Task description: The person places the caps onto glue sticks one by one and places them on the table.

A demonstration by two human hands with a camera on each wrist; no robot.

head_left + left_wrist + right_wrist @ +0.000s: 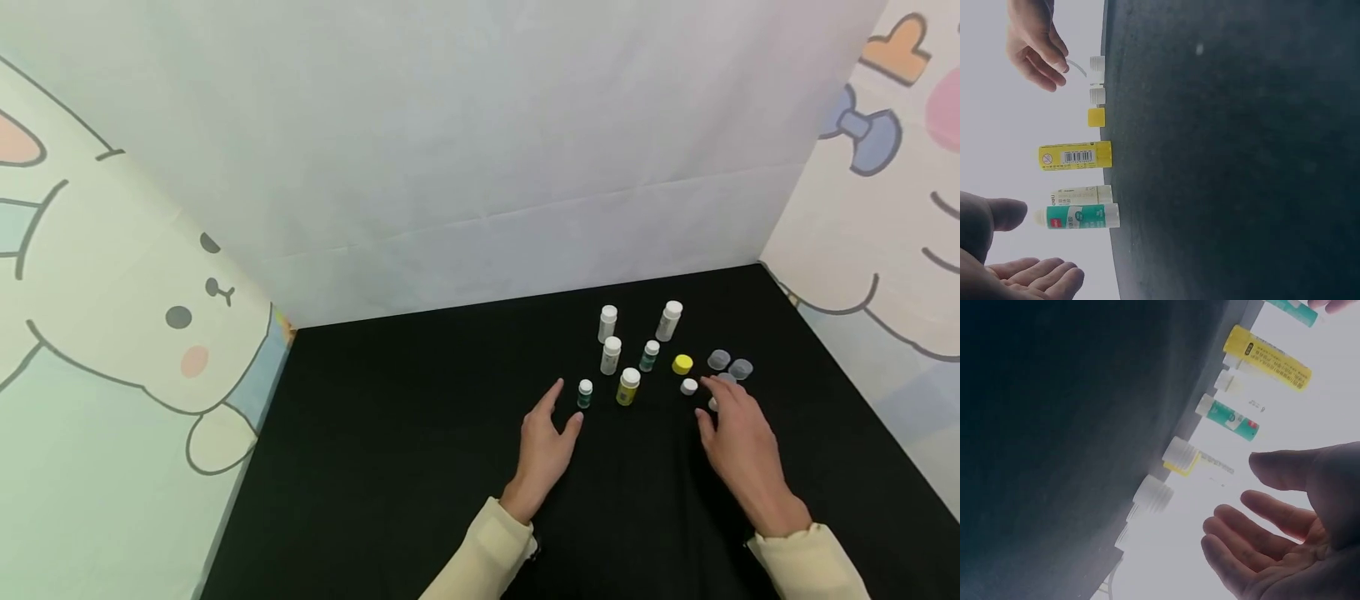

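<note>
My left hand [543, 450] hovers with thumb and fingers spread, holding nothing. Closest to it stands a small green glue stick [585, 394], its white glue top bare; in the left wrist view this green glue stick [1082, 216] is apart from the fingers. A yellow glue stick [627, 388] and another green one [648, 357] stand upright to its right. My right hand [742, 442] is just in front of the loose caps, fingers loosely bent and empty. By its fingertips lie a white cap [688, 387] and a second white cap [713, 405], partly covered.
Behind stand white glue sticks: one at the back [607, 325], one nearer [611, 357] and one farther right [669, 322]. A yellow cap [682, 364] and translucent caps [740, 369] sit at right. Everything stands on a black tablecloth [390, 450] against a pale curtain [450, 167].
</note>
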